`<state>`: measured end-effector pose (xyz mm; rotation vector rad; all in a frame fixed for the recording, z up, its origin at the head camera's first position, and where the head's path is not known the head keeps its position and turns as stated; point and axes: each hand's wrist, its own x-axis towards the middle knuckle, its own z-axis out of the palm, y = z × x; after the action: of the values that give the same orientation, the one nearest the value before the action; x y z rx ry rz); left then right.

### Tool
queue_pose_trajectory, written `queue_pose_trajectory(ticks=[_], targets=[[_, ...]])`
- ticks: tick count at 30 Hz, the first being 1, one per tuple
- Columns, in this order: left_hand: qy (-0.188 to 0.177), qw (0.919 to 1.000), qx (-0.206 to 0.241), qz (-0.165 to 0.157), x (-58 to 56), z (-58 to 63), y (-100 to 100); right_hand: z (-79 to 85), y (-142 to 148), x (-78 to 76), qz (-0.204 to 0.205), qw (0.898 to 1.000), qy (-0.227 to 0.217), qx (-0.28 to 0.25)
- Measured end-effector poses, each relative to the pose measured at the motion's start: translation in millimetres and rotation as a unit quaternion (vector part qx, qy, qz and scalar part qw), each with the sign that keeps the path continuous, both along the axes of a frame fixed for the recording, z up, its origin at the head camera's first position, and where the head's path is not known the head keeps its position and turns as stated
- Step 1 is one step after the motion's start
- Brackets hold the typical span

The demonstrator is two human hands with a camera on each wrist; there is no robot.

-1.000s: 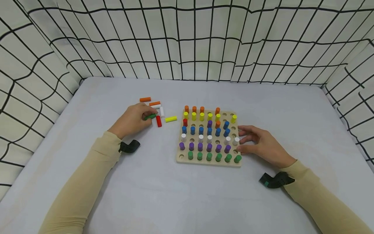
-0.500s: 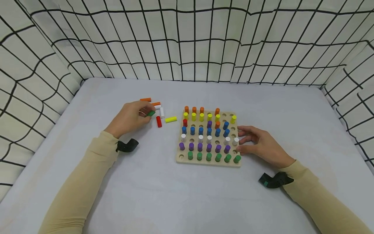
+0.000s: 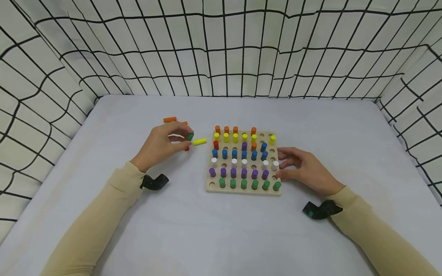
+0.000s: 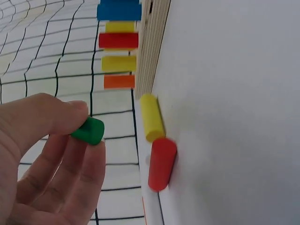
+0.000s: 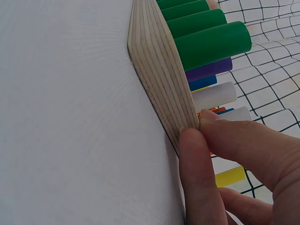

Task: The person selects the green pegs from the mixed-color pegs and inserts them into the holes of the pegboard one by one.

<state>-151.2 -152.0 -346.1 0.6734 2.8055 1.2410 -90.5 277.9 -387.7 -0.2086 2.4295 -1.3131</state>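
Observation:
My left hand [image 3: 160, 141] pinches a green peg [image 3: 190, 136] between thumb and fingertips, just left of the wooden pegboard [image 3: 243, 192]. In the left wrist view the green peg [image 4: 93, 130] pokes out past the thumb, above the table. A yellow peg [image 3: 200, 142] lies between that hand and the board, and a red peg [image 4: 162, 164] lies beside it, mostly covered in the head view. At the board's right edge, my right hand [image 3: 307, 168] touches the wood with fingers and thumb spread apart. Coloured pegs stand upright in rows, with several bare holes.
Beyond the left hand lies an orange peg [image 3: 170, 119], with another orange one partly covered by the hand. The pale tabletop [image 3: 207, 234] is bordered by a wall with black grid lines [image 3: 238, 50] at the back and sides.
My left hand has lifted the green peg off the table and moved right, toward the board. It now covers the white pegs and most of the red one. My right hand stays at the board's edge.

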Motion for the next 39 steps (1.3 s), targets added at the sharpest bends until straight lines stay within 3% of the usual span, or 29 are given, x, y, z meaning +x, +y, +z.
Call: queue_pose_trajectory(ticks=[11,24,32,39], targets=[[-0.009,0.9994,-0.021,-0.025,26.1,4.2,11.0,2.6,-1.2,0.7,0.000,1.000,-0.002,0.003],[-0.023,0.9967,0.006,-0.077,54.0,8.7,20.3,3.1,-1.5,0.3,-0.001,1.000,-0.005,0.008],[-0.019,0.9929,0.025,-0.115,66.2,5.0,25.8,3.0,-0.5,0.5,0.001,1.000,-0.006,0.009],[-0.040,0.9876,0.046,-0.145,74.6,2.8,31.7,3.8,-0.8,0.8,0.001,1.000,-0.006,0.009]])
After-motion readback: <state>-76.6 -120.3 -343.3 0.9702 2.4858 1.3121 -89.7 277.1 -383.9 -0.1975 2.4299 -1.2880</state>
